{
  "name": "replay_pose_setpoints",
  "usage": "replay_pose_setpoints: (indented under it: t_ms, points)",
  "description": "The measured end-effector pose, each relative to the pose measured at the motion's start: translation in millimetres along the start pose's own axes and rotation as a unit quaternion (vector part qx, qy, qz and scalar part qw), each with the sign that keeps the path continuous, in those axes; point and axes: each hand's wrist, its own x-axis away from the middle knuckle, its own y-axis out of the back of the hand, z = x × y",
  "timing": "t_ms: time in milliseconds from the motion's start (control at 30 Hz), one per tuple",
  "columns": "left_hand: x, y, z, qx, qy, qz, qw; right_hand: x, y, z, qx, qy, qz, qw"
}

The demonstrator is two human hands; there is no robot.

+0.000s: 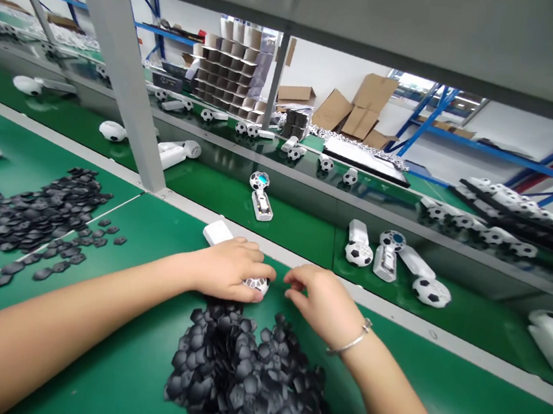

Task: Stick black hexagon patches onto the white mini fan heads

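My left hand [233,270] is closed over a white soccer-ball-shaped device [257,284] at the table's far edge. The patterned ball end shows under the fingers, and a white handle [217,232] sticks out behind the hand. Just to the right is my right hand [318,299], its fingers curled and a small gap between thumb and forefinger. Nothing shows in that gap. Below both hands lies a large heap of black pentagon-shaped pieces [255,382].
More black pieces [39,211] are spread at the left. Beyond a metal rail [389,315], a green conveyor belt [299,226] carries several ball-shaped devices, including one with its handle open [261,205]. A grey post [122,67] rises at left; a shelf [360,16] hangs overhead.
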Motion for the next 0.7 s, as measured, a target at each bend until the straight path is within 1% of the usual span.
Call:
replay_pose_setpoints:
  t_ms: [67, 100, 167, 267, 367, 433, 500, 600, 700]
  points:
    - [-0.8, -0.6, 2.8, 0.002, 0.006, 0.000, 1.000, 1.8, 3.7, -7.5, 0.001, -0.008, 0.070, 0.998]
    - [-1.2, -1.1, 4.6, 0.002, 0.014, -0.003, 1.000, 2.7, 3.9, -9.0, 0.003, -0.007, 0.094, 0.996]
    - [-1.7, -2.5, 8.0, 0.004, 0.033, -0.013, 0.999, 4.4, 2.4, -6.0, 0.016, 0.005, 0.122, 0.992]
    - [-1.4, -5.0, 9.5, 0.007, 0.070, -0.023, 0.997, 5.7, -0.4, 11.5, 0.074, -0.005, 0.163, 0.984]
    - [-0.6, -7.6, 5.3, -0.017, 0.120, -0.020, 0.992, 7.2, -2.9, 33.8, 0.157, -0.050, 0.201, 0.966]
    - [-0.1, -9.6, 0.9, -0.039, 0.160, -0.017, 0.986, 9.4, -7.1, 45.9, 0.188, -0.080, 0.200, 0.958]
    - [0.3, -11.3, -2.4, -0.050, 0.190, -0.014, 0.980, 12.4, -13.9, 54.8, 0.199, -0.118, 0.180, 0.956]
    - [0.6, -12.3, -3.7, -0.052, 0.195, -0.004, 0.979, 16.7, -25.2, 63.9, 0.196, -0.164, 0.152, 0.955]
    - [0.2, -11.4, -2.6, -0.059, 0.188, 0.000, 0.980, 18.8, -33.8, 69.9, 0.194, -0.162, 0.143, 0.957]
